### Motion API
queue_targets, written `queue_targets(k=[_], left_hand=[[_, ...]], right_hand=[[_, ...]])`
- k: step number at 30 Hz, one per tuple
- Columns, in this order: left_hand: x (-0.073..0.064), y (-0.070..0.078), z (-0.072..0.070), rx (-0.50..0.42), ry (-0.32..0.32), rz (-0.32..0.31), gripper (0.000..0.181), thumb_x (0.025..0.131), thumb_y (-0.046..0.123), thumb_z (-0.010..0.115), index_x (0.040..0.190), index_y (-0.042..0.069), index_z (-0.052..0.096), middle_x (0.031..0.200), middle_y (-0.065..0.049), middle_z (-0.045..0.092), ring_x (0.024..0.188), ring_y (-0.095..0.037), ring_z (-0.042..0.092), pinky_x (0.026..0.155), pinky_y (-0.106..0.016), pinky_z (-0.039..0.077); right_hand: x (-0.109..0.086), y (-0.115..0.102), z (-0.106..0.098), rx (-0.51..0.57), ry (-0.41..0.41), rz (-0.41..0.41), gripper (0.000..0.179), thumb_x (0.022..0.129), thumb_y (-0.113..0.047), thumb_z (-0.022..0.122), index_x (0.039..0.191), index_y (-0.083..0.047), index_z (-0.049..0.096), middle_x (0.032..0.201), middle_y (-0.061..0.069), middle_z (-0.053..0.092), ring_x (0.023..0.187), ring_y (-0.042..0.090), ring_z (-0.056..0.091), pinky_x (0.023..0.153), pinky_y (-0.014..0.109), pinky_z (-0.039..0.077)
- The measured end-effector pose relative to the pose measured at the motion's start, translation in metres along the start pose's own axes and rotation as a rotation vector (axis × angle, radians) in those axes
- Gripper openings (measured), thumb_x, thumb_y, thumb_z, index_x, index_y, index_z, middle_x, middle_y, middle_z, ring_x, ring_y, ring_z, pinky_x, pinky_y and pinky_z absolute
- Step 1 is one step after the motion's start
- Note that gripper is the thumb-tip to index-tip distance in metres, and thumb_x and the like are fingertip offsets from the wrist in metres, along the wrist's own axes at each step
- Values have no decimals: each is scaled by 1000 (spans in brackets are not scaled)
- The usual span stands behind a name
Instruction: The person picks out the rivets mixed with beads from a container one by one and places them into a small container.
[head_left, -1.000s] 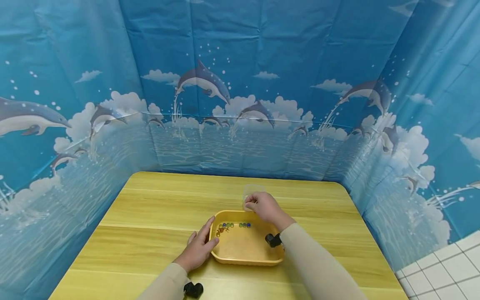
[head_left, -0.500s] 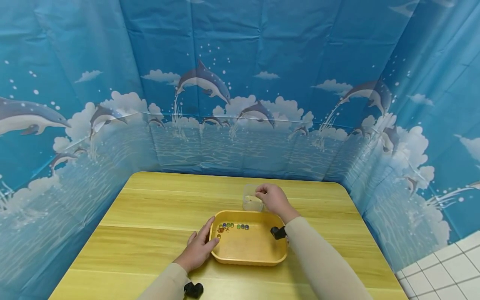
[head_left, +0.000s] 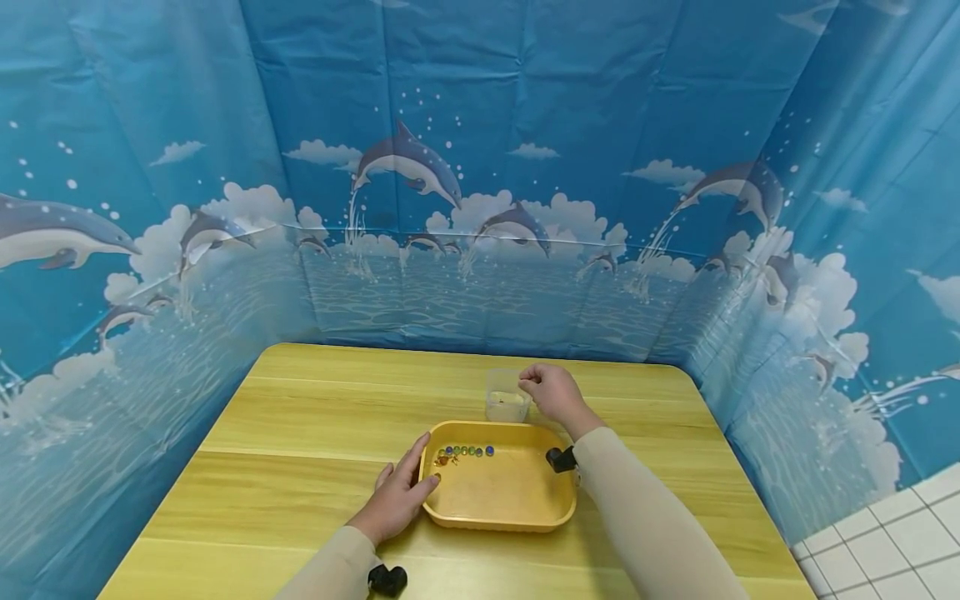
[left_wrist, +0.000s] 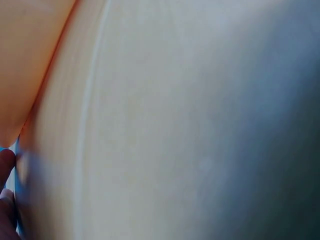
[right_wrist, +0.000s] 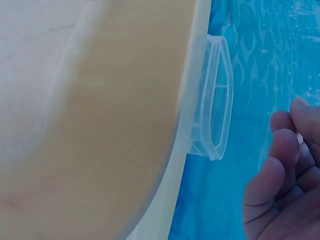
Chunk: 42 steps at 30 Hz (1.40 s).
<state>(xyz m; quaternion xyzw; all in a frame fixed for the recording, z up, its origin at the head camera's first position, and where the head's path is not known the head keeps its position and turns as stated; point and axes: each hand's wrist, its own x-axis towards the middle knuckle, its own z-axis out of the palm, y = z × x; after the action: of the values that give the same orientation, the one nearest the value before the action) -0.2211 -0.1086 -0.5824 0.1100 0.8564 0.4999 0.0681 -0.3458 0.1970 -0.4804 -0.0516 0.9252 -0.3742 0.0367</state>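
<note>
A yellow plastic tray (head_left: 498, 526) sits on the table with several glass marbles (head_left: 464, 451) in a row along its far side. Small amber pieces (head_left: 444, 460) lie near its left corner. My left hand (head_left: 396, 497) holds the tray's left rim, thumb over the edge and fingers along the outside. Behind the tray stands a clear plastic container (head_left: 507, 407) with a tiny dark speck inside. My right hand (head_left: 553, 392) hovers at its right side, thumb and fingers bent together. In the right wrist view a small pale thing (right_wrist: 299, 137) shows between the fingers, its kind unclear.
The wood-grain table (head_left: 300, 417) ends at a blue dolphin-printed curtain (head_left: 480, 292) at the back and sides. A black wrist camera (head_left: 561, 460) on the right arm hangs over the tray's right edge. White tiles (head_left: 885, 533) show at the lower right.
My right hand has moved right, from over the clear container to beside it. Marbles on the right have rolled left toward the others. The left hand has stayed on the rim.
</note>
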Motion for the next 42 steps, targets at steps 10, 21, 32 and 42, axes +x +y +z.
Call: queue_targets(k=[10,21,32,42], left_hand=[[-1,0,1,-4,-6,-1,70,111,32,54,171,25,19,172,-10,34,160,-38,29,124,-68,-6],[0,-1,2,1,2,6,70,111,32,54,171,24,19,172,-8,33,160,-37,30,125,-67,-5],[-1,1,0,-2,-4,7,69,111,29,53,171,23,18,172,-10,33,160,-38,30,125,-67,-5],[-1,1,0,0,-2,9,69,111,30,53,171,24,18,171,-10,34,159,-38,31,125,-67,-5]], right_hand=[[8,6,4,-15,-1,14,26,108,-22,63,127,-7,72,119,9,74,96,23,65,83,39,57],[13,9,5,-16,-10,20,35,110,-18,56,141,-3,65,135,14,71,116,29,69,91,41,59],[4,-4,12,35,-16,-3,34,109,-21,60,139,-8,68,129,10,73,115,28,69,88,41,59],[-14,-19,35,49,-101,-61,27,107,-21,63,130,-11,74,124,5,73,100,21,66,77,36,57]])
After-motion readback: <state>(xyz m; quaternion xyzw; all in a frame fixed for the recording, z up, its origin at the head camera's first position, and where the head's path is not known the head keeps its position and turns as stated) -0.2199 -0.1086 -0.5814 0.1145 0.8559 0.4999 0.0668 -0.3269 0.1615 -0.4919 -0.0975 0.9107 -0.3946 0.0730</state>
